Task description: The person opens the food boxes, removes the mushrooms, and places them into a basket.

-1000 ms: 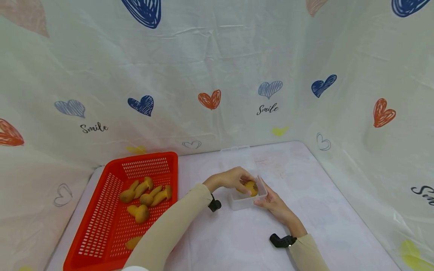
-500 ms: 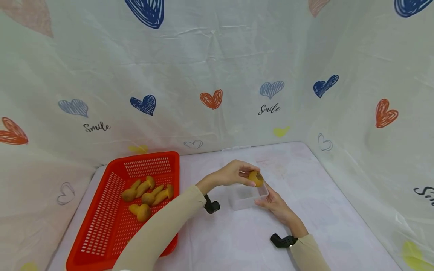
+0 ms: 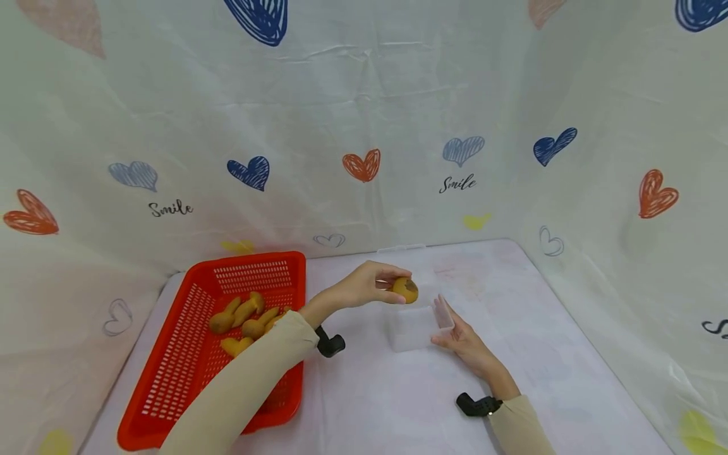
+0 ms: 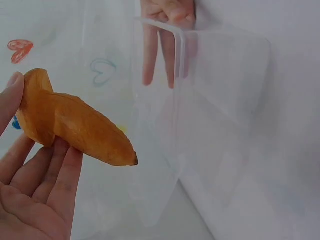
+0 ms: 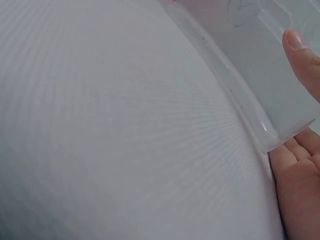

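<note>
- Left hand [image 3: 364,287] pinching a mushroom [image 3: 406,289] between thumb and fingertips, cap to the right, held in the air just above the far-left corner of the box [image 3: 418,325].
- Right hand [image 3: 463,341] steadying the box at its right wall: thumb inside the rim, other fingers outside, lightly pinching the clear plastic.
- Best handled, as a judgement: keep the pinch light at the cap end, turn the mushroom level with the box's long side, lower until it touches the floor, only then loosen; keep the right-hand hold firm against sliding.
- Box: clear, lidless, near the table's middle, apparently nothing inside.
- Basket [image 3: 170,404]: red, along the table's left edge, several more mushrooms [image 3: 244,322] heaped near its far end.
- Backdrop with hearts behind the table's far edge.
</note>
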Motion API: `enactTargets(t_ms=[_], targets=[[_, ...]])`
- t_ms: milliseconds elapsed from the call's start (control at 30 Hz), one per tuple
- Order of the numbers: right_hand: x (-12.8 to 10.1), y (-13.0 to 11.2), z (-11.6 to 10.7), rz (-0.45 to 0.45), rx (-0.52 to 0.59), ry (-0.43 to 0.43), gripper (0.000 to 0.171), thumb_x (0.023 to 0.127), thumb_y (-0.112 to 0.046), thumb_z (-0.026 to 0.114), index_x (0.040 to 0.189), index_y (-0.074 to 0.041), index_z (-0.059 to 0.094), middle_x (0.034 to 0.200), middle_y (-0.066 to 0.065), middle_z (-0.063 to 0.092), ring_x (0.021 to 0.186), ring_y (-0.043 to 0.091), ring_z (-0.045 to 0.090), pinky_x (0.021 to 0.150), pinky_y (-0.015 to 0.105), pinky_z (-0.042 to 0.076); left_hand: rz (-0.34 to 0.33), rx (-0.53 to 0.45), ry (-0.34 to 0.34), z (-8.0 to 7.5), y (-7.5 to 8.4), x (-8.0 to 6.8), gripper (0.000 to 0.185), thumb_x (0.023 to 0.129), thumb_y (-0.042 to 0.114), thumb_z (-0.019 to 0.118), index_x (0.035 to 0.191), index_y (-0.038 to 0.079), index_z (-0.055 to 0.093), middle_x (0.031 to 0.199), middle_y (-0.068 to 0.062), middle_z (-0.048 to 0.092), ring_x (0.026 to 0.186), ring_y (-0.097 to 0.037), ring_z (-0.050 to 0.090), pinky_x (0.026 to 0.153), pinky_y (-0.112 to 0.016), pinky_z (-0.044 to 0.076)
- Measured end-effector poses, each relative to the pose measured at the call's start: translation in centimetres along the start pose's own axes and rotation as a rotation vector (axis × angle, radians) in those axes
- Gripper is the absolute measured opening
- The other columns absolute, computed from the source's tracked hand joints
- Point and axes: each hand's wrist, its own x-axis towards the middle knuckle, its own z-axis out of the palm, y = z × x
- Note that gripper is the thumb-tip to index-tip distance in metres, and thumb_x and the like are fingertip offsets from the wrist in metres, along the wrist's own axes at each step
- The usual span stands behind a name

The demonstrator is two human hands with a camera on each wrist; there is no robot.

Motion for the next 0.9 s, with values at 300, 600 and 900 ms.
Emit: enactTargets(t_ms=[300,600,900], targets=[[0.0,0.3,0.0,-0.048,0.060,-0.029,0.094,0.093,-0.002,0.069,0.162,-0.018,0.008,0.166,0.010,-0.001,0.150,0.033,-0.004,0.103,0.006,0.024,-0.045,0.057,0.101,-3.8,0.6,-4.1,0.054,0.088,0.009,0.077,0.136,-0.004,0.057,0.133,-0.016,0.060,0.119,-0.029,0.059,0.098,-0.034,0.050],[-0.1,0.1,0.0,-0.034,0.061,-0.029,0.095,0.092,-0.004,0.070,0.162,-0.020,0.008,0.167,0.009,-0.001,0.150,0.033,-0.005,0.102,0.005,0.024,-0.172,0.087,0.255,-7.8,-0.2,-9.5,0.055,0.088,0.013,0.078,0.138,0.003,0.059,0.132,-0.014,0.061,0.120,-0.030,0.060,0.092,-0.032,0.053],[-0.1,0.2,0.2,-0.048,0.077,-0.036,0.096,0.092,-0.002,0.070,0.162,-0.019,0.006,0.166,0.012,-0.003,0.150,0.036,-0.005,0.103,0.007,0.026,-0.346,0.132,0.387,-10.6,-2.7,-14.9,0.061,0.091,0.025,0.075,0.144,0.004,0.052,0.140,-0.017,0.055,0.125,-0.038,0.054,0.096,-0.045,0.051]])
